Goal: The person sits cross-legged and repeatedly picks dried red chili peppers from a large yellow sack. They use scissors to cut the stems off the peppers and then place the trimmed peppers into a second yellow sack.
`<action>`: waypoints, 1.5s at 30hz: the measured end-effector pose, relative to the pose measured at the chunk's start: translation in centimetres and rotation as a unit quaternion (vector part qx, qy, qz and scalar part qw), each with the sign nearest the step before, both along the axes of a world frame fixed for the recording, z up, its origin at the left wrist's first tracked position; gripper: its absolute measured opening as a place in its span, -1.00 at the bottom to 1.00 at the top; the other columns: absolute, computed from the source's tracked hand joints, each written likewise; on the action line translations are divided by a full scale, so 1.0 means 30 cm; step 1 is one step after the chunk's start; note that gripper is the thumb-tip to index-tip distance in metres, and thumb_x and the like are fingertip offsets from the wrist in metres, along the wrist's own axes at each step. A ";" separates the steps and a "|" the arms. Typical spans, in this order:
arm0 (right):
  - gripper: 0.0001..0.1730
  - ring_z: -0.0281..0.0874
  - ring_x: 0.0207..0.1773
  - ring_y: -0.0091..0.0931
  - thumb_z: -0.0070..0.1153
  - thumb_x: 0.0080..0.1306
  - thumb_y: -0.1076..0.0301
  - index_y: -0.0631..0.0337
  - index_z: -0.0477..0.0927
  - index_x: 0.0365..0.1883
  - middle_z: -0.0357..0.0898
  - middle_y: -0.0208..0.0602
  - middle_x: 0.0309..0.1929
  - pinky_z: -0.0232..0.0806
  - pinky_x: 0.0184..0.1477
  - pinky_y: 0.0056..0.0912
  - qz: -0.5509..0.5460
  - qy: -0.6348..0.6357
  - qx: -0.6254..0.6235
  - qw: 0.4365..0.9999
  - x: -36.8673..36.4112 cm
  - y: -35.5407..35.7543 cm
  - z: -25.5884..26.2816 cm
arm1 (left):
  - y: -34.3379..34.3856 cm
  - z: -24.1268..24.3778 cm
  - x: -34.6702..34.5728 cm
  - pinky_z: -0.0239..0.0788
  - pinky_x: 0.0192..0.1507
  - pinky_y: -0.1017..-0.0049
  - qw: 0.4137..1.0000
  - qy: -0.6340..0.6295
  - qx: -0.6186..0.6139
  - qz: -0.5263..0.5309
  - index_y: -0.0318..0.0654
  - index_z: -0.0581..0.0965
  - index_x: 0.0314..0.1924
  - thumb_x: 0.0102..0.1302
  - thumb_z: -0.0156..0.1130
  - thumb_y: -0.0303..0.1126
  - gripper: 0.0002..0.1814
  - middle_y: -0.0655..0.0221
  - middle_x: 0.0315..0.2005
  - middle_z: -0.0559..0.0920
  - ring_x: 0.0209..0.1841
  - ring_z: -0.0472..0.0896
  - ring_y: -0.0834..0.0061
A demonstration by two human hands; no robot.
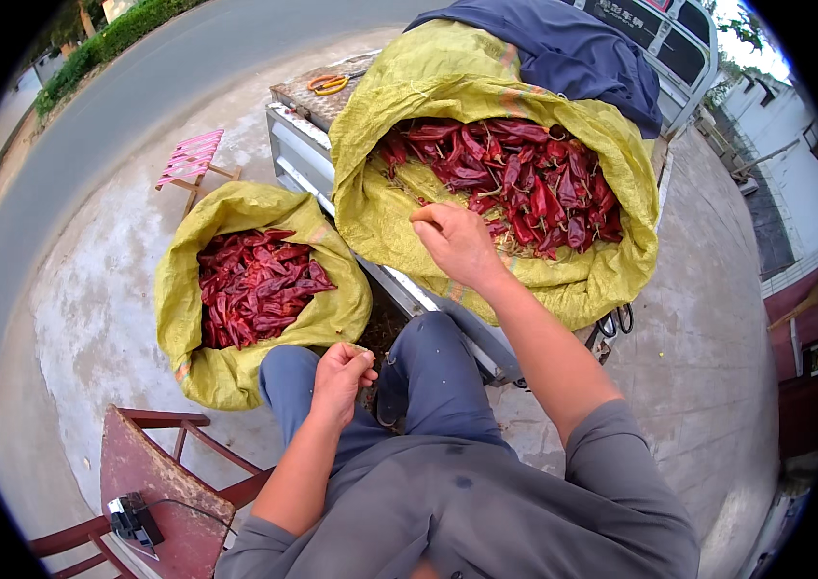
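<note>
My right hand (458, 242) hovers over the near part of a large yellow woven sack (409, 239), its fingers curled and thumb close to the index finger. No whole pepper shows in its grip; a small bit at the fingertips cannot be ruled out. Dried red chili peppers (517, 174) with stems fill the sack's far and right side. Above my left thigh is my left hand (342, 380), fingers curled in and thumb against them, and what lies inside is hidden. Just beyond it stands a smaller yellow woven sack (235, 380), its mouth rolled open around dried red peppers (260, 286).
The large sack rests on a metal cargo bed (300, 148), with orange-handled scissors (328, 85) and dark blue cloth (561, 51). A pink-strapped folding stool (191, 155) stands left. A worn red wooden stool (155, 470) holds a black device with a cable (135, 517).
</note>
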State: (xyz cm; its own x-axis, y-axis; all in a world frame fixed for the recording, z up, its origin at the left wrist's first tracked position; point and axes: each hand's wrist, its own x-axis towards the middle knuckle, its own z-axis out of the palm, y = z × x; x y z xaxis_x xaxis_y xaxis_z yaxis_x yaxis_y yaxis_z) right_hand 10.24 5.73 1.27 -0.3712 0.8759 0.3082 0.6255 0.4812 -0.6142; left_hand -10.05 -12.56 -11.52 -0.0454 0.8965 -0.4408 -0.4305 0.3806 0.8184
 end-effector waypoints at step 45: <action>-0.77 0.51 -0.43 -0.55 0.24 0.37 0.23 0.22 0.64 -0.17 0.61 -0.43 -0.38 0.38 -0.34 -0.39 -0.126 0.029 -0.145 0.981 0.393 0.103 0.005 | -0.007 -0.083 0.050 0.54 0.09 0.44 0.908 0.360 0.147 -0.154 -0.41 0.49 0.28 0.32 0.38 -0.50 -0.47 0.17 0.03 0.64 -0.03 0.68 0.37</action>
